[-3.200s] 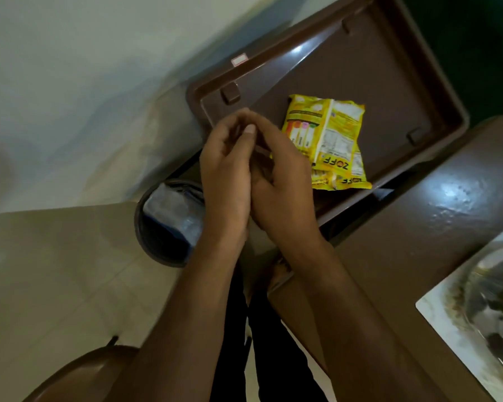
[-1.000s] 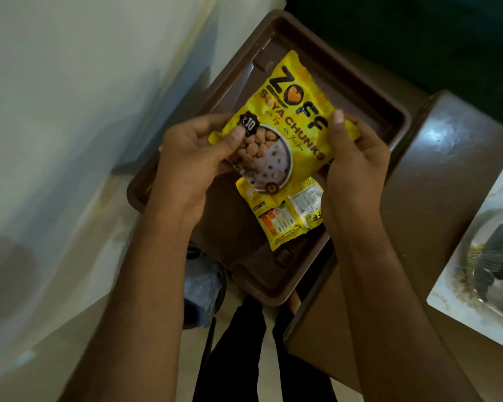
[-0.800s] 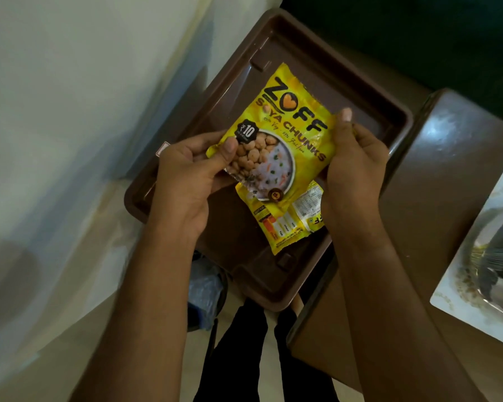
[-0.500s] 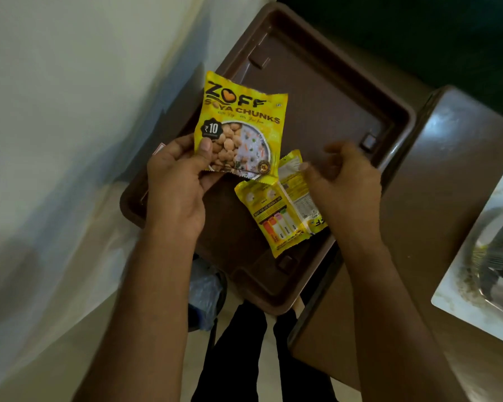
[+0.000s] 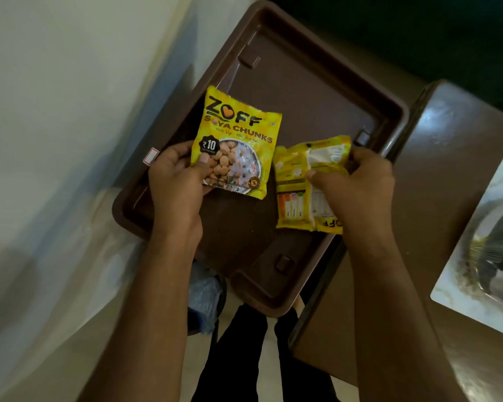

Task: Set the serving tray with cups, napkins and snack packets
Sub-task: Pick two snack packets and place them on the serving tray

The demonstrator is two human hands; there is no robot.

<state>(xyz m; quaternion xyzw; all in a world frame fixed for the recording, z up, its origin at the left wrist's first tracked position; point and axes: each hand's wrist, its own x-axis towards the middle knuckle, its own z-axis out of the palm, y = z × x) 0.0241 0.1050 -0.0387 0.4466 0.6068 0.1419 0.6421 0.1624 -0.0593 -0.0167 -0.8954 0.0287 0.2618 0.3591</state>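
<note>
The snack step is in hand: the left hand (image 5: 176, 181) pinches a front-up packet (image 5: 238, 146) over the brown tray (image 5: 311, 91), and the right hand's (image 5: 357, 187) grip holds a back-up packet (image 5: 305, 184). Next, probably, both need laying flat side by side, leaving room for cups and napkins.

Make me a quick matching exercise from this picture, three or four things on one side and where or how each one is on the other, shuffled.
Things
1. front-up Zoff soya chunks packet
2. back-up yellow packet
3. brown serving tray
4. white printed plate

States
A. on the brown table, far right
B. under both packets
C. pinched by the left hand
D. gripped by the right hand

Pairs: 1-C, 2-D, 3-B, 4-A
</note>
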